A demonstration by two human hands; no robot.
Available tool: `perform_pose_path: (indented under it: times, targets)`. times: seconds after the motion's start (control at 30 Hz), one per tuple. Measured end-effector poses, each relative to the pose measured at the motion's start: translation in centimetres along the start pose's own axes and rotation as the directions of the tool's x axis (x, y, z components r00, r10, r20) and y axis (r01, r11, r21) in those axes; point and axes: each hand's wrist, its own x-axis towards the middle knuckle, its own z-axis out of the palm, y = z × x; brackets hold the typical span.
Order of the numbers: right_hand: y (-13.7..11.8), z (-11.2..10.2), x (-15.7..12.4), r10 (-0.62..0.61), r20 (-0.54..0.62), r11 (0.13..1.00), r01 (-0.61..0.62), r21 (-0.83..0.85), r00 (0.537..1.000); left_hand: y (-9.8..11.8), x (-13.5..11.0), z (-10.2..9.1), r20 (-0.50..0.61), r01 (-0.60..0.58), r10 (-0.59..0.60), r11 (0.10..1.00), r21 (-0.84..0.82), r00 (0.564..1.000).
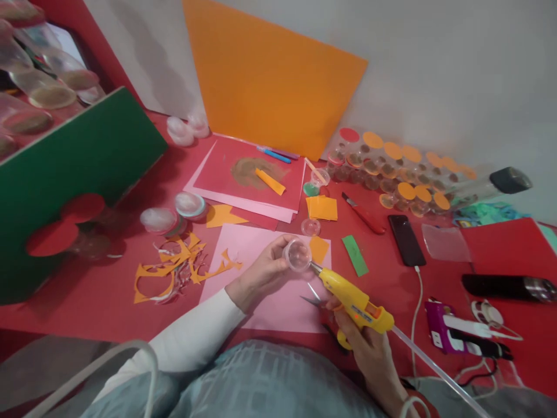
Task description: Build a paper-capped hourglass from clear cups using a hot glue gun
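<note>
My left hand (265, 271) grips a small clear plastic cup (298, 255), its round opening facing me. In my right hand (365, 342) is a yellow hot glue gun (354, 299) with a long glue stick (439, 368) trailing from its back. The gun's metal nozzle touches or nearly touches the cup's right rim; I cannot tell which. Under both hands lies a pink paper sheet (256, 296). Scissors (314, 299) lie partly hidden beneath the gun. Close to the cup are an orange paper piece (319, 249) and a clear round lid (310, 227).
Orange paper scraps (174, 267) lie to the left, near a green box (87, 191). Rows of clear cups with orange discs (404, 159) stand at the back right. A red cutter (365, 213), a phone (406, 240) on a cable and a purple power strip (439, 328) are rightward.
</note>
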Motion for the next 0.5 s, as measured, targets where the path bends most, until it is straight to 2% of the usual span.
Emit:
perform_pose_path:
  times: [0.13, 0.27, 0.5]
  targets:
    - [0.01, -0.14, -0.10, 0.007, 0.000, 0.999, -0.007, -0.033, 1.000, 0.14, -0.03, -0.05, 0.031, 0.012, -0.012, 1.000, -0.014, 0.999]
    - [0.13, -0.20, -0.18, 0.012, 0.010, 0.999, -0.011, -0.040, 1.000, 0.03, -0.07, -0.27, 0.014, 0.022, -0.022, 0.998, -0.050, 1.000]
    - [-0.40, 0.05, -0.37, 0.017, -0.037, 0.999, -0.018, -0.034, 0.999, -0.07, -0.13, -0.41, 0.037, 0.019, -0.017, 0.999, -0.043, 0.999]
